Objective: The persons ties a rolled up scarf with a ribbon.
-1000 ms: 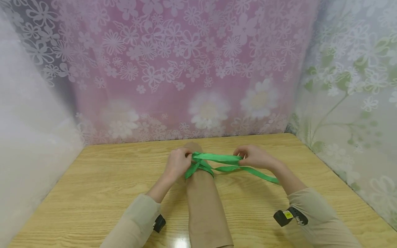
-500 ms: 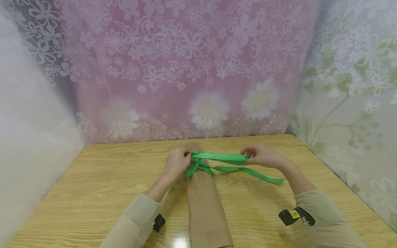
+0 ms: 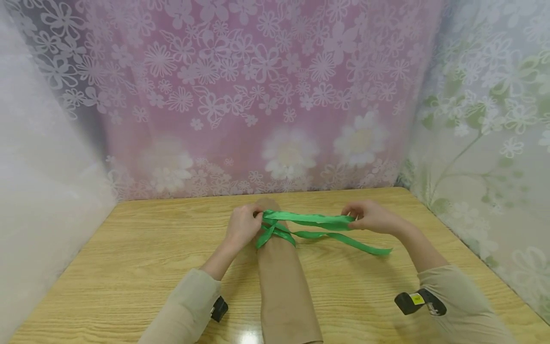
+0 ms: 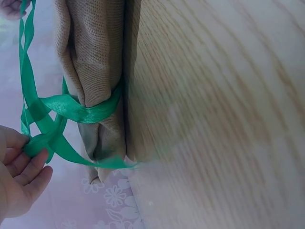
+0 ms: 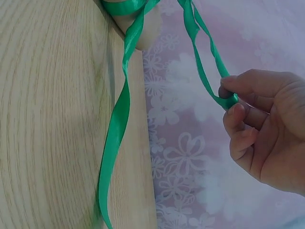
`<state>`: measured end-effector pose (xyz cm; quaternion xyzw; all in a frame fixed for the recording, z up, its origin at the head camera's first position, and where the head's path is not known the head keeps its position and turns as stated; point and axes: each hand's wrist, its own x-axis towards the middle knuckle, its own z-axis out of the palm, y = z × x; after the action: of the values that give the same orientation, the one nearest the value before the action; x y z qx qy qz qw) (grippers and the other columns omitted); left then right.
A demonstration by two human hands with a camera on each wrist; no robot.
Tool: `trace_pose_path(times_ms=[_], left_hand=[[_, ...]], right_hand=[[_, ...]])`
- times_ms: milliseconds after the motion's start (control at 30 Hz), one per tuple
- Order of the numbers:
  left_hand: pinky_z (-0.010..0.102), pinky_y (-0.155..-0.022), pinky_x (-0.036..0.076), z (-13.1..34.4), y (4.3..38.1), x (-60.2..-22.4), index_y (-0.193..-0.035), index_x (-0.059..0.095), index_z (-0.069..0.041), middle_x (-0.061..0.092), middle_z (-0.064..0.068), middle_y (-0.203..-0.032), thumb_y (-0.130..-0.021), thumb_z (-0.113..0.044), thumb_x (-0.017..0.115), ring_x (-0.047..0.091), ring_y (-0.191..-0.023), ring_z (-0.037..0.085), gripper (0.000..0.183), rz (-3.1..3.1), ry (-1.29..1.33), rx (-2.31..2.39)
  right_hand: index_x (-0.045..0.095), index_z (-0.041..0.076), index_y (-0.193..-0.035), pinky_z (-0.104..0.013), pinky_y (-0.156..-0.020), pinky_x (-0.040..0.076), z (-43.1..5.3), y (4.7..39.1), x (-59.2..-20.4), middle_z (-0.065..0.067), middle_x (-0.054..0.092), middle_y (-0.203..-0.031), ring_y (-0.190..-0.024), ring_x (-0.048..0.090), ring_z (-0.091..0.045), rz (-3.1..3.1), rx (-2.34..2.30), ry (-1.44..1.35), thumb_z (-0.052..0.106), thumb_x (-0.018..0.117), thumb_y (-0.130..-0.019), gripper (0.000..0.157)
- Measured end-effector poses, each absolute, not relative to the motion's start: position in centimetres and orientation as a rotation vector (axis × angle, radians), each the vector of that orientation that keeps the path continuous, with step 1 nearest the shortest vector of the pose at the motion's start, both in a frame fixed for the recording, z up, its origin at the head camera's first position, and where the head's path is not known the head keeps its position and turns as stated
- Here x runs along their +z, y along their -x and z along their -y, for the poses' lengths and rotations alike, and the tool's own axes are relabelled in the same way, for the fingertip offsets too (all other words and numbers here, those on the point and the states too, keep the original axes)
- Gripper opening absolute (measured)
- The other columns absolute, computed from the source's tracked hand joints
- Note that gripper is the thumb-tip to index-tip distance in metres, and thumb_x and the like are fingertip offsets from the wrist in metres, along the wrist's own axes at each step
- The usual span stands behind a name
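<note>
A long brown cloth bag lies on the table, its neck gathered and wrapped by a green ribbon. Over the neck, my left hand pinches the ribbon where its strands cross, thumb against fingers. To the right, my right hand pinches the end of a ribbon loop between thumb and fingertips. The loop stretches nearly level between both hands, its two strands slightly apart in the right wrist view. A loose ribbon tail trails from the neck below the right hand. Part of the wrap behind the neck is hidden.
The wood-grain table extends on both sides of the bag. A pink flowered curtain hangs behind its far edge, with pale curtains at the sides. Each forearm wears a black wrist camera.
My right hand has moved to the right, drawing the ribbon loop out longer. My left hand has shifted only slightly left, still pinching the ribbon. The bag stays in place.
</note>
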<state>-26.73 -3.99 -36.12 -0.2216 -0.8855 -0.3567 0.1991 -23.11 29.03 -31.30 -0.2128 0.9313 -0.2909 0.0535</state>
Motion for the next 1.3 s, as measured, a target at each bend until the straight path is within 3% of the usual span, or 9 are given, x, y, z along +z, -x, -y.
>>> trace_pose_path(times_ms=[333,700,1067,1300], left_hand=[[0.017,-0.040,0.034,4.1,26.6,-36.0,-0.092,0.071,0.002,0.069,0.014,-0.083,-0.084,0.001,0.060,0.042,-0.043,0.007,0.014,2.489,0.586,-0.999],[0.018,-0.046,0.041,4.1,26.8,-36.1,-0.089,0.072,0.001,0.069,0.012,-0.082,-0.083,0.001,0.061,0.049,-0.053,0.010,0.012,2.469,0.598,-0.974],[0.020,-0.051,0.046,4.1,26.6,-35.9,-0.092,0.071,0.001,0.069,0.012,-0.084,-0.084,0.001,0.060,0.056,-0.058,0.011,0.014,2.501,0.582,-1.009],[0.019,-0.047,0.043,4.4,26.5,-35.8,-0.093,0.071,0.002,0.068,0.012,-0.083,-0.085,-0.003,0.060,0.052,-0.054,0.010,0.014,2.502,0.637,-0.981]], right_hand=[[0.056,-0.001,-0.117,-0.035,-0.057,0.046,-30.5,22.8,-30.9,-0.017,0.061,-0.108,-0.083,0.058,-0.025,-2.776,-0.948,0.567,0.015,0.063,-0.088,0.034],[0.058,-0.001,-0.114,-0.034,-0.066,0.048,-31.8,22.5,-30.6,-0.017,0.058,-0.113,-0.097,0.059,-0.028,-2.765,-0.983,0.552,0.020,0.063,-0.089,0.033],[0.061,0.000,-0.108,-0.034,-0.064,0.048,-32.4,22.2,-30.9,-0.012,0.063,-0.100,-0.084,0.059,-0.022,-2.824,-0.949,0.535,0.015,0.060,-0.090,0.024],[0.062,0.001,-0.102,-0.032,-0.061,0.048,-32.4,22.3,-31.3,-0.011,0.065,-0.092,-0.074,0.057,-0.016,-2.896,-0.895,0.563,0.013,0.059,-0.090,0.017]])
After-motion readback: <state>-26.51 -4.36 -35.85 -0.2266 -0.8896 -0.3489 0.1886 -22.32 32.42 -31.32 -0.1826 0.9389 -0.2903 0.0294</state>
